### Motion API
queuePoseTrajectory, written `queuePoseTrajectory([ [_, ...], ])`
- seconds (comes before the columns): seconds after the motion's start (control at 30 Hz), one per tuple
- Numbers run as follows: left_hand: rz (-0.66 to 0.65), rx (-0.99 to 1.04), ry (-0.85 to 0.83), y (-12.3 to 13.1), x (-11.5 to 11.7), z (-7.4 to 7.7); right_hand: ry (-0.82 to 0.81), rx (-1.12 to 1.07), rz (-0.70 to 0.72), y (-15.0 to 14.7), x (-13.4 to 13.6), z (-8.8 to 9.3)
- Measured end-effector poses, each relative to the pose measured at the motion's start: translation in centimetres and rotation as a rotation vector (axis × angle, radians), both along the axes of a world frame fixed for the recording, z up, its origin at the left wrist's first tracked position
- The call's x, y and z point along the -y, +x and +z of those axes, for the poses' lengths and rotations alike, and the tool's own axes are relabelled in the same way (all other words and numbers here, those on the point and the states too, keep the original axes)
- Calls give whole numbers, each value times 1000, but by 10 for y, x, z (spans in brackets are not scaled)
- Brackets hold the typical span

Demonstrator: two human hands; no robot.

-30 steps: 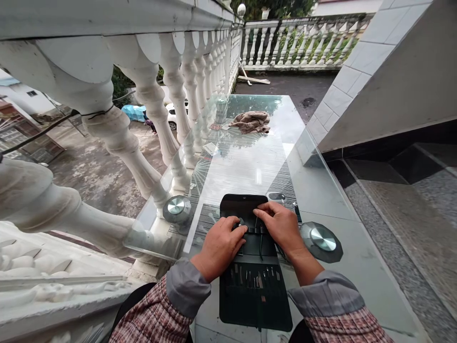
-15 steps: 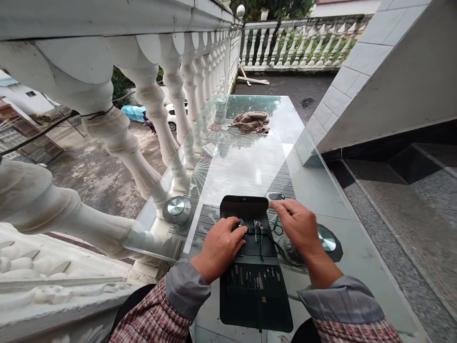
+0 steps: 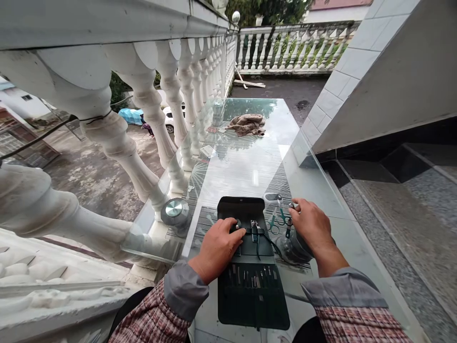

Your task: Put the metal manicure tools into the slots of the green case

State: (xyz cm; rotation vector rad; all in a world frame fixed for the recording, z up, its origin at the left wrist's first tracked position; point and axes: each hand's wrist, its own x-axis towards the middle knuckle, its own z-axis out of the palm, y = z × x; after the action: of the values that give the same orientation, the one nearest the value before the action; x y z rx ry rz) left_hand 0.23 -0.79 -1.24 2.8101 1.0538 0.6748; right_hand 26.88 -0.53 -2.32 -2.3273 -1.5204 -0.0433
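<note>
A black manicure case (image 3: 250, 305) lies unfolded on the glass table (image 3: 235, 166), its lower panel holding several slim metal tools (image 3: 255, 278). A nail clipper (image 3: 254, 229) sits under the strap in the middle panel. My left hand (image 3: 219, 245) is closed over the left edge of the case, thumb and forefinger around a small metal piece there that is mostly hidden. To the right of the case, my right hand (image 3: 312, 226) pinches a small shiny nail clipper (image 3: 292, 206) just above the glass. Green-handled scissors (image 3: 278, 221) lie between the case and this hand.
A small white and dark oval thing (image 3: 273, 197) lies beyond the scissors. A crumpled brown cloth (image 3: 246, 125) rests at the far end of the table. White balusters (image 3: 143, 109) line the left side; stone steps (image 3: 385, 190) are on the right.
My right hand has moved right, away from the case, and the scissors show more fully. My left hand stays on the case. The view has shifted slightly.
</note>
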Motion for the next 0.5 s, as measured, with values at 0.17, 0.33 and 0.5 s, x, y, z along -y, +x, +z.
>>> queuePoseTrajectory([
  [0.17, 3, -3, -15, -1, 0, 1, 98, -95, 14, -7, 4, 13],
  [0.33, -4, 11, -27, 0, 0, 1, 350, -486, 275, -44, 20, 37],
  [0.5, 7, 4, -19, 0, 0, 0, 300, -808, 417, -78, 21, 32],
])
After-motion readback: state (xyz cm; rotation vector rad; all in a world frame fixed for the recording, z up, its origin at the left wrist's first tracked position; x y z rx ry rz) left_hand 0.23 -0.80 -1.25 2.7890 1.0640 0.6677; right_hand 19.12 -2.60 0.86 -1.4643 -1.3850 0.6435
